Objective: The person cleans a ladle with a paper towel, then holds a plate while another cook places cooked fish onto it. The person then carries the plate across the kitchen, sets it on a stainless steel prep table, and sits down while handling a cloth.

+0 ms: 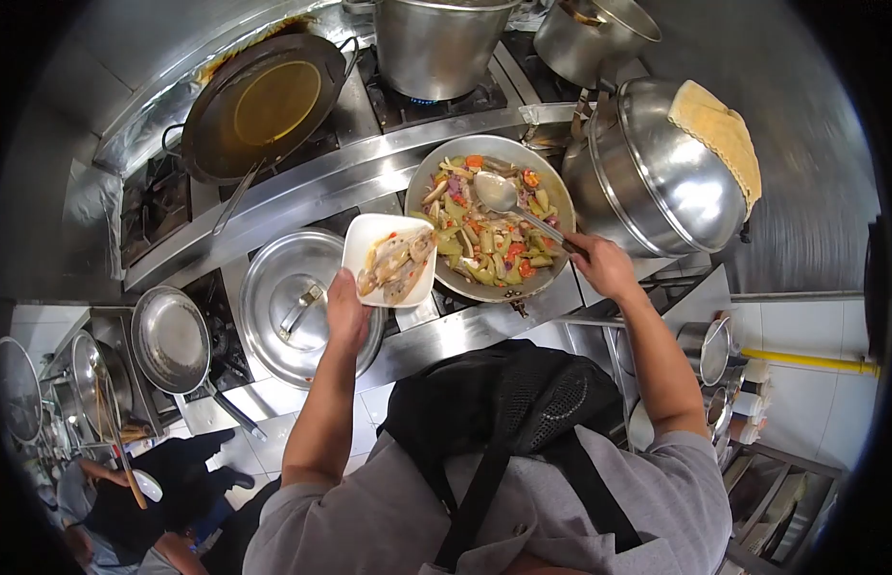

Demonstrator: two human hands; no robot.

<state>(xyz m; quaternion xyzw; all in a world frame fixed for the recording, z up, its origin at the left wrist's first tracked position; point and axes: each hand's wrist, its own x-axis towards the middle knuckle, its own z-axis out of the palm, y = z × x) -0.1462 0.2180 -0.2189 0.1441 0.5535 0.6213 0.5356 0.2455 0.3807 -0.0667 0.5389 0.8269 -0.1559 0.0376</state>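
My left hand (pixel 346 309) grips the near edge of a white bowl (pixel 362 232), which holds pale pieces of cooked food (pixel 396 264) with some red bits. The bowl overlaps the left rim of a wide pan (pixel 565 211) full of chopped green, orange and purple vegetables (pixel 484 251). Wrapped round the handle of a large metal spoon (pixel 496 193) are the fingers of my right hand (pixel 604 266), at the pan's right side. The spoon's bowl rests over the vegetables near the middle of the pan.
A round metal lid (pixel 264 287) lies left of the pan, beside a frying pan (pixel 171 335). Behind stand a dark oil-filled pan (pixel 274 101) and a tall pot (pixel 441 48) over a blue flame. A domed steel vessel (pixel 647 172) carries a yellow cloth (pixel 719 139). Other people (pixel 130 508) are at lower left.
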